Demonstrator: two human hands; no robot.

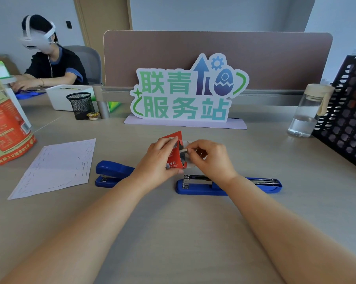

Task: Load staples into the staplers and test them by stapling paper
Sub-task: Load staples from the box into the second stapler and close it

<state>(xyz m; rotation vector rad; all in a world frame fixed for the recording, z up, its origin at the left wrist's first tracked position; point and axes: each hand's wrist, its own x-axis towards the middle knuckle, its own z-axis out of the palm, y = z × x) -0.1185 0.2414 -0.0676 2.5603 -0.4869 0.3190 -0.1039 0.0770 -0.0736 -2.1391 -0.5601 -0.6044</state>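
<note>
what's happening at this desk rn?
A person is refilling staplers. The left hand holds a small red staple box, and the right hand is pinching a strip of staples at its open end. Just in front, one blue stapler lies flipped open with its metal track exposed, apparently waiting for the strip. A second blue stapler sits closed to the left, beside a sheet of paper already dotted with staples.

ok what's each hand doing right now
left hand: closed around the red staple box.
right hand: pinching a staple strip at the box opening.
</note>
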